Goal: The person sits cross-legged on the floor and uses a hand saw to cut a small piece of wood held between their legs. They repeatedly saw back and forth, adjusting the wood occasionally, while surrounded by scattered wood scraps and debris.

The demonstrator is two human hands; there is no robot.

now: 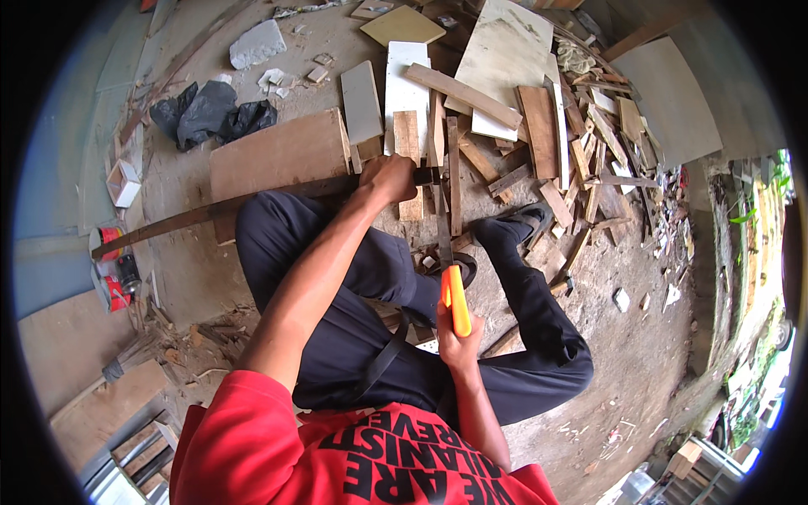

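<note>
My left hand (pixel 389 178) is closed around a long dark wooden strip (pixel 210 212), near its right end. The strip lies across in front of my bent left knee and reaches far to the left. In my right hand (pixel 460 334) is the orange handle of a hand saw (pixel 455 295). Its narrow blade (pixel 444 231) points away from me, up to the right end of the strip, just right of my left hand. Whether the teeth touch the wood I cannot tell. Under the left hand lies a short light-brown wooden piece (pixel 406 130).
Beyond the strip lie a brown board (pixel 282 151), a black plastic bag (pixel 206 114) and a pale block (pixel 257 45). Wood offcuts (pixel 589 139) are heaped at the far right, near my right foot (pixel 513 225). Red-and-white cans (pixel 114 295) stand at left.
</note>
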